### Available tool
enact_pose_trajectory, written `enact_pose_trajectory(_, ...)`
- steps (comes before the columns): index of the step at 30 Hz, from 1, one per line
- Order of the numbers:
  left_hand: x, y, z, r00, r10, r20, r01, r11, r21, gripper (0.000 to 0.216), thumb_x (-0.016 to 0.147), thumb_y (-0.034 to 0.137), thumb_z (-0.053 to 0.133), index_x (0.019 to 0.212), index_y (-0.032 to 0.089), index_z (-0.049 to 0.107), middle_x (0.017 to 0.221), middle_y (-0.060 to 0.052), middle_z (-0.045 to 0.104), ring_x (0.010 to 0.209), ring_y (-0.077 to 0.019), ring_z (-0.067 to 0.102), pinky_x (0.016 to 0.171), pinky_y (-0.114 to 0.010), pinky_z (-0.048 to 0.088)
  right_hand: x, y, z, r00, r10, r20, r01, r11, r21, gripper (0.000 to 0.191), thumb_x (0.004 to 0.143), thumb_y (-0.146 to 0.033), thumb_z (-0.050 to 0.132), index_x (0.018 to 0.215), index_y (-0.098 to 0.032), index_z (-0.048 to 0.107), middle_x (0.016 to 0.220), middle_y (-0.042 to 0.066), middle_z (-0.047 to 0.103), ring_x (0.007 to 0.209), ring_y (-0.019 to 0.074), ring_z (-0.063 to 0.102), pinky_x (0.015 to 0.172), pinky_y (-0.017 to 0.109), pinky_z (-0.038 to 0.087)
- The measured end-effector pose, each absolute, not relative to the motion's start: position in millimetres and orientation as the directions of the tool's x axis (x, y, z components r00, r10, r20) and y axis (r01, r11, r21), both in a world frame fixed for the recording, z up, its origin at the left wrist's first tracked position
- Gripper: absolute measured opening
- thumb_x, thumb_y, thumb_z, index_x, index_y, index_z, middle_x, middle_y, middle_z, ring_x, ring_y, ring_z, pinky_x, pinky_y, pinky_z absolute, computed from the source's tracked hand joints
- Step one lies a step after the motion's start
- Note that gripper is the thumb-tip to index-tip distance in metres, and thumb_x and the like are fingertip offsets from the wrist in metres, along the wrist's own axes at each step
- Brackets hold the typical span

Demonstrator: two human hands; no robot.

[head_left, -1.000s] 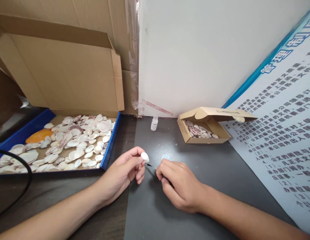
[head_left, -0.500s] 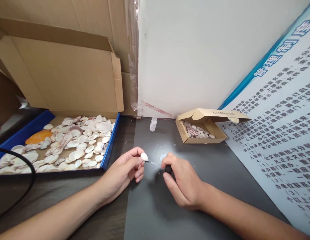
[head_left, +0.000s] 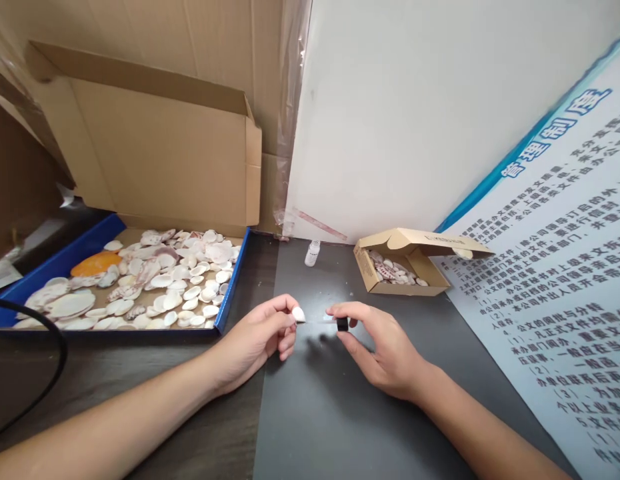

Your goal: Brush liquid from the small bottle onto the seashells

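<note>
A: Take the white shell (head_left: 299,314) as clock centre, 12 away from the wearer. Hands?
B: On my feed, left hand (head_left: 270,333) pinches that shell between thumb and fingers, raised over the mat. Right hand (head_left: 380,340) pinches a black cap (head_left: 343,324) at 3, its clear stem (head_left: 321,322) pointing back at the shell. Can't tell if the tip touches.
A: Surface?
B: Two parts. Dark grey mat (head_left: 340,433) under the right hand, a few pale flecks and a glossy patch on it. Dark wood-grain tabletop (head_left: 210,437) under the left forearm. Small white bottle (head_left: 313,253) stands on the mat at 12, near the back edge.
A: Around it?
B: Blue-walled tray (head_left: 232,280) at 9 to 10, loose shells (head_left: 175,273) spread inside, one big orange shell (head_left: 95,264) among them; its cardboard lid (head_left: 165,153) stands up behind. Small tan box (head_left: 405,289) at 2, more shells in it, flap raised. Black cable (head_left: 63,357) loops at 9.
A: Room?
B: I've got a white panel (head_left: 390,120) at 12 to 1, reddish strip (head_left: 323,225) low on it. Printed poster (head_left: 565,267) slants along 2 to 3.
</note>
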State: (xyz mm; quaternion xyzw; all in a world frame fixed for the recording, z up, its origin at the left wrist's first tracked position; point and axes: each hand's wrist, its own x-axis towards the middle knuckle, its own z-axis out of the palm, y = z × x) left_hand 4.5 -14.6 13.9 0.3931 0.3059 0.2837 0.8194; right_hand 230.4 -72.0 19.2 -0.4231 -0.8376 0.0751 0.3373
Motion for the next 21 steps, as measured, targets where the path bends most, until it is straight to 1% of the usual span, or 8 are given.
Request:
enact_pose_trajectory(3, 5, -14, 14, 0.655, 0.702, -0.280, -0.212, 0.526, 0.824, 0.010, 0.082, 0.021, 0.061, 0.080, 0.018, 0.052, 0.058, 0.006, 0.044, 0.051, -0.0071, 0.037, 0.052, -0.021, 0.033, 234, -70, 18, -0.427, 0.725, 0.541, 0.667, 0.657, -0.353, 0.027, 0.095, -0.011, 0.052, 0.120, -0.021, 0.053, 0.106, 0.009, 0.071, 0.095, 0.0211, 0.069, 0.080, 0.034, 0.057)
enact_pose_trajectory(5, 5, -14, 14, 0.651, 0.706, -0.280, -0.210, 0.522, 0.827, 0.009, 0.082, 0.021, 0.061, 0.081, 0.018, 0.052, 0.059, 0.006, 0.045, 0.052, -0.0072, 0.038, 0.053, -0.021, 0.035, 234, -70, 19, -0.400, 0.720, 0.567, 0.673, 0.651, -0.352, 0.027, 0.093, -0.010, 0.054, 0.118, -0.020, 0.054, 0.103, 0.009, 0.070, 0.092, 0.0208, 0.068, 0.079, 0.034, 0.057)
enact_pose_trajectory(9, 6, -15, 17, 0.646, 0.708, -0.285, -0.188, 0.509, 0.840, 0.010, 0.083, 0.023, 0.061, 0.080, 0.019, 0.052, 0.056, 0.005, 0.046, 0.053, -0.0092, 0.040, 0.054, -0.022, 0.038, 230, -73, 23, -0.415, 0.662, 0.624, 0.615, 0.709, -0.344, 0.030, 0.091, -0.007, 0.054, 0.118, -0.019, 0.055, 0.103, 0.009, 0.071, 0.092, 0.0204, 0.069, 0.078, 0.033, 0.057)
enact_pose_trajectory(12, 6, -16, 18, 0.655, 0.698, -0.290, -0.157, 0.501, 0.851, 0.012, 0.084, 0.026, 0.062, 0.080, 0.019, 0.052, 0.054, 0.005, 0.046, 0.053, -0.0099, 0.039, 0.054, -0.023, 0.040, 227, -75, 27, -0.405, 0.679, 0.613, 0.646, 0.686, -0.334, 0.026, 0.090, -0.009, 0.057, 0.114, -0.019, 0.057, 0.094, 0.007, 0.072, 0.080, 0.0197, 0.068, 0.070, 0.033, 0.056)
enact_pose_trajectory(14, 6, -16, 19, 0.656, 0.696, -0.293, -0.143, 0.496, 0.857, 0.013, 0.084, 0.027, 0.062, 0.080, 0.019, 0.053, 0.053, 0.005, 0.046, 0.052, -0.0100, 0.039, 0.054, -0.023, 0.040, 226, -75, 29, -0.368, 0.678, 0.637, 0.656, 0.674, -0.338, 0.024, 0.089, -0.010, 0.057, 0.111, -0.020, 0.057, 0.088, 0.006, 0.071, 0.074, 0.0192, 0.066, 0.066, 0.033, 0.055)
enact_pose_trajectory(18, 6, -17, 19, 0.659, 0.695, -0.286, -0.135, 0.484, 0.864, 0.015, 0.083, 0.029, 0.064, 0.080, 0.020, 0.052, 0.054, 0.006, 0.047, 0.052, -0.0098, 0.039, 0.054, -0.023, 0.039, 224, -76, 31, -0.387, 0.643, 0.661, 0.613, 0.715, -0.337, 0.025, 0.088, -0.010, 0.058, 0.112, -0.020, 0.057, 0.085, 0.005, 0.070, 0.071, 0.0183, 0.065, 0.062, 0.031, 0.054)
enact_pose_trajectory(21, 6, -17, 18, 0.656, 0.702, -0.279, -0.126, 0.466, 0.876, 0.016, 0.082, 0.029, 0.064, 0.079, 0.020, 0.052, 0.054, 0.006, 0.046, 0.052, -0.0096, 0.038, 0.054, -0.023, 0.038, 223, -77, 31, -0.368, 0.675, 0.639, 0.661, 0.674, -0.332, 0.022, 0.085, -0.010, 0.059, 0.105, -0.020, 0.057, 0.077, 0.003, 0.067, 0.063, 0.0172, 0.060, 0.057, 0.031, 0.050)
